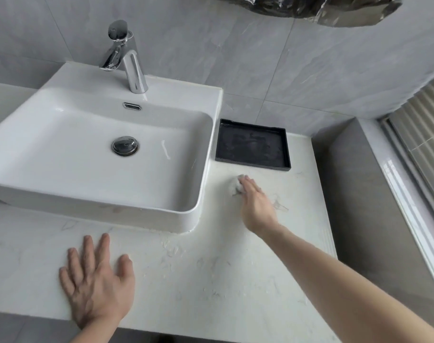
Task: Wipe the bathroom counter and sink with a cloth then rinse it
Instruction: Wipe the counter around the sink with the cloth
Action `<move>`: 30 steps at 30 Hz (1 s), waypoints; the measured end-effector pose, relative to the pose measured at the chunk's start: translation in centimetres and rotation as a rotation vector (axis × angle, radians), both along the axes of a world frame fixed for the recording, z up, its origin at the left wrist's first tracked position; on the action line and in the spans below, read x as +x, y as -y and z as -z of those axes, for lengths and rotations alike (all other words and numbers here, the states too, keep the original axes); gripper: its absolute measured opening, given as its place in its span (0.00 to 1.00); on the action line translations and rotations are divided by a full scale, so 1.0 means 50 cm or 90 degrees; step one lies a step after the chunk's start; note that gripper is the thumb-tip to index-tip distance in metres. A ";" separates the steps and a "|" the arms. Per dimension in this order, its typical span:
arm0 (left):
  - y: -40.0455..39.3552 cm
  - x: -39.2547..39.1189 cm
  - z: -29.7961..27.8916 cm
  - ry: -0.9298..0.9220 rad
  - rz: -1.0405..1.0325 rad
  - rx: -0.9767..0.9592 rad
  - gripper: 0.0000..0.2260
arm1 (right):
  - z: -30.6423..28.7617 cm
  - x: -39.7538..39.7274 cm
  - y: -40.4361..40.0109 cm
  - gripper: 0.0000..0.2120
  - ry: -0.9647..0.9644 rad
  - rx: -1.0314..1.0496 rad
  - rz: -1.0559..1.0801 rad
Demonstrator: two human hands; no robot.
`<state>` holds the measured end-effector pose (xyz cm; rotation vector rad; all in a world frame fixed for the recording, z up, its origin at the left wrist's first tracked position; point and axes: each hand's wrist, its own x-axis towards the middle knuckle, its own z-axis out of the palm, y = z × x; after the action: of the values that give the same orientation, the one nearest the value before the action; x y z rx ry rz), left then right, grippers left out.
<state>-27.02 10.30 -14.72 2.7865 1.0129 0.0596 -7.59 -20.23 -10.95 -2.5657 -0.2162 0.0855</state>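
The cloth (pixel 236 186) is a small crumpled white wad lying on the counter (pixel 211 280), just right of the sink's (pixel 92 154) front right corner and a little nearer to me than the black tray (pixel 253 144). My right hand (pixel 256 206) is on top of it, palm down, fingers (pixel 246 180) stretched forward over the wad and pressing it to the stone; only its far and left edges show from under my fingertips. It is a flat press with the fingers laid over the cloth, not a closed fist around it.

My left hand (pixel 97 283) is released, holding nothing, spread flat on the counter in front of the sink, near the counter's front edge, fingers pointing toward the basin's front wall.

The sink is a white rectangular basin sitting on top of the counter, with a round metal drain plug (pixel 125 145) in its floor and an overflow slot (pixel 132 106) in the back wall. A chrome tap (pixel 126 58) stands on the sink's back ledge. The tray sits just right of the sink, against the grey tiled wall (pixel 285 70) behind it. The counter in front of the sink's right corner shows pale streaks and flecks.
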 end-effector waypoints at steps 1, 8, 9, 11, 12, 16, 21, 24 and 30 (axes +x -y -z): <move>0.000 -0.001 0.000 -0.001 0.000 0.001 0.33 | 0.017 -0.016 -0.045 0.25 -0.037 -0.035 -0.049; 0.001 -0.001 0.000 0.009 0.001 -0.003 0.33 | 0.083 -0.075 -0.037 0.28 0.021 -0.092 -0.051; 0.002 -0.001 -0.001 0.009 0.002 -0.002 0.33 | 0.085 -0.074 -0.003 0.28 0.026 -0.095 -0.017; 0.002 -0.002 -0.002 0.010 0.001 0.000 0.33 | 0.087 -0.070 0.085 0.27 0.028 -0.087 0.079; 0.003 -0.003 -0.002 0.011 0.000 0.000 0.33 | 0.086 -0.071 0.135 0.26 0.021 -0.082 0.132; 0.002 -0.003 -0.001 0.009 -0.005 0.002 0.33 | 0.045 -0.084 0.285 0.22 -0.027 -0.040 0.322; 0.001 -0.003 0.001 0.006 -0.002 0.001 0.33 | -0.035 -0.092 0.207 0.16 0.034 0.075 0.336; 0.001 -0.004 0.002 0.009 0.002 0.005 0.33 | -0.012 -0.106 0.082 0.16 0.054 0.135 0.163; 0.000 -0.004 0.005 0.020 0.006 0.014 0.32 | 0.064 -0.198 -0.124 0.26 -0.021 -0.049 -0.113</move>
<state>-27.22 10.29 -14.98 2.8009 0.9966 0.1144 -17.50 -14.03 -14.15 -2.6147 -0.4357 0.2064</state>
